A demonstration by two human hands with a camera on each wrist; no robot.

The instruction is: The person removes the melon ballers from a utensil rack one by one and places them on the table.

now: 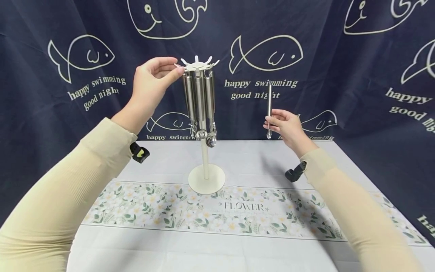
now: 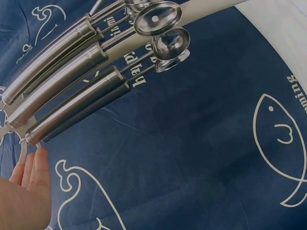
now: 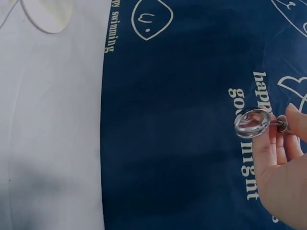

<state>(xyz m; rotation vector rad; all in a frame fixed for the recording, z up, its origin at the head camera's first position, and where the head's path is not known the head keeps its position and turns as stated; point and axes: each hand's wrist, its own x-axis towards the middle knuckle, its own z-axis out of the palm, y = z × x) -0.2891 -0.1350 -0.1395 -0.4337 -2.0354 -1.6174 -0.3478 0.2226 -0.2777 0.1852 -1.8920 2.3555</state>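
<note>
A cream utensil stand (image 1: 205, 155) with a ring of hooks at its top stands on the table. Several thick-handled steel utensils (image 1: 200, 96) hang from it, their small rounded heads pointing down. My left hand (image 1: 151, 77) pinches one hook at the stand's near-left top, thumb and fingertips at its end; in the left wrist view the fingers (image 2: 42, 167) reach the hook beside the handle tops. To the right of the stand, my right hand (image 1: 285, 124) holds a steel spoon (image 1: 270, 100) upright, handle up and rounded head (image 3: 252, 123) down, gripped near the head.
The white table (image 1: 149, 245) carries a flower-print runner (image 1: 153, 209) under the front part of the stand's round base (image 1: 206, 185). Behind the table hangs a dark blue cloth (image 1: 210, 22) with fish drawings and lettering.
</note>
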